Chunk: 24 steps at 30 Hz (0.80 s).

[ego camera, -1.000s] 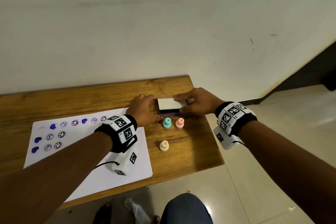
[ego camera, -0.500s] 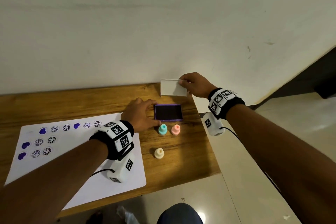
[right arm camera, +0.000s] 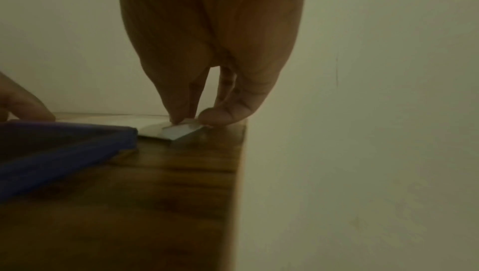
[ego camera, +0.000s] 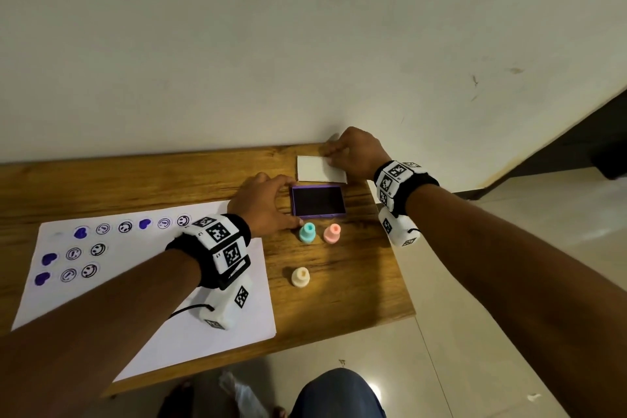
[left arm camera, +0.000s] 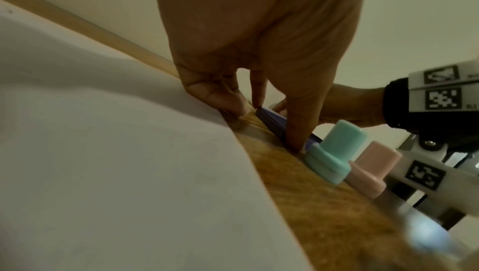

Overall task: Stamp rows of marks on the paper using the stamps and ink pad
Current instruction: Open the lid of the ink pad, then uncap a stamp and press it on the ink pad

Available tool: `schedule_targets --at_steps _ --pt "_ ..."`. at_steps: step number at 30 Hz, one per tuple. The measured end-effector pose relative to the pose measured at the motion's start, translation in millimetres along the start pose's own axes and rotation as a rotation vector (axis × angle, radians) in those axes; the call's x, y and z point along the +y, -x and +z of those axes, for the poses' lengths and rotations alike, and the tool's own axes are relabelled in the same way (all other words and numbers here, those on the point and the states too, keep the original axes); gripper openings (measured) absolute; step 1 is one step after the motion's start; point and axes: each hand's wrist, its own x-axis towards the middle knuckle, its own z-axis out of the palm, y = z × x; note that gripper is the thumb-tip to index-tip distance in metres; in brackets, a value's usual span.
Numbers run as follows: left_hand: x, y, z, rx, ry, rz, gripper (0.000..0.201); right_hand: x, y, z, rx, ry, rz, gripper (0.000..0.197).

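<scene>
The purple ink pad point(ego camera: 318, 201) lies uncovered on the wooden table, its dark ink face up. My left hand point(ego camera: 268, 205) holds its left edge, fingers curled down round the tray point(left arm camera: 274, 125). My right hand point(ego camera: 351, 154) pinches the right end of the white lid point(ego camera: 320, 170), which lies flat on the table just behind the pad, at the far right corner point(right arm camera: 181, 131). Three stamps stand in front of the pad: teal point(ego camera: 307, 233), pink point(ego camera: 331, 233) and cream point(ego camera: 300, 277). The white paper point(ego camera: 163, 282) at left carries rows of purple hearts and smiley marks.
The wall runs close behind the table. The table's right edge point(ego camera: 390, 248) drops to a tiled floor just right of the pad and lid. My knee point(ego camera: 339, 394) shows below the front edge.
My right hand lifted the white lid off the ink pad, carried it back and to the right, and lowered it onto the table behind the pad. The left hand stayed on the pad's left edge.
</scene>
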Motion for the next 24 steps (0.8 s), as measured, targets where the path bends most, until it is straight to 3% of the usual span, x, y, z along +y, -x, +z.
schedule_targets --at_steps 3,7,10,15,19,24 --pt "8 7 -11 -0.006 0.262 -0.044 0.076 -1 8 -3 0.018 0.0 0.016 0.034" --pt "11 23 -31 0.102 0.484 -0.069 0.04 -15 38 -19 0.17 -0.083 -0.034 0.021" --pt "7 43 -41 0.111 0.578 -0.043 0.025 -43 83 -28 0.236 -0.121 -0.128 0.016" --pt "-5 87 -37 0.049 0.53 -0.029 0.018 -79 158 0 0.025 -0.058 -0.243 0.023" --pt "-9 116 -26 -0.005 0.475 -0.026 0.018 -87 191 34 -0.017 0.048 -0.195 0.031" --pt "-10 139 -19 -0.034 0.457 -0.018 0.017 -91 200 51 -0.034 0.036 -0.167 0.027"
